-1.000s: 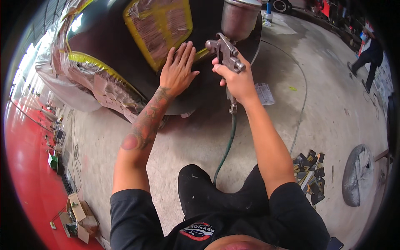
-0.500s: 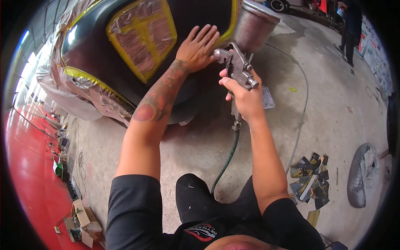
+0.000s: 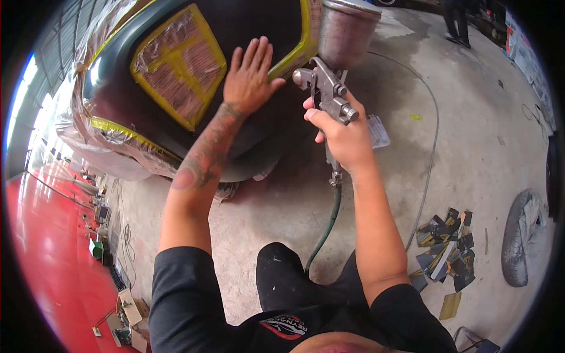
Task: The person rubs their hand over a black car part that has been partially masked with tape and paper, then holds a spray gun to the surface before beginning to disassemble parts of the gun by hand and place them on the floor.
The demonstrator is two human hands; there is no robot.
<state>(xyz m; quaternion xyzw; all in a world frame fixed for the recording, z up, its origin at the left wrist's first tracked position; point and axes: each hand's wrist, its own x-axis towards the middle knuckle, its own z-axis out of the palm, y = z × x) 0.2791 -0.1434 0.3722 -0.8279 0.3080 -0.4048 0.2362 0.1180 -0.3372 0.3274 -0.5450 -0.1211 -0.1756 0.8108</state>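
While the right hand (image 3: 342, 134) holds the spray gun (image 3: 331, 94) in a closed grip, nozzle (image 3: 299, 77) toward ten o'clock, the flat, open left hand (image 3: 249, 81) is nearer the dark car panel (image 3: 247, 22) lying that way.

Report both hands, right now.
Left hand: open and empty, laid out at the dark panel; contact unclear.
Right hand: closed, holding the spray gun.

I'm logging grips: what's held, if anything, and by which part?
The right hand holds the spray gun by its handle; the left hand holds nothing.
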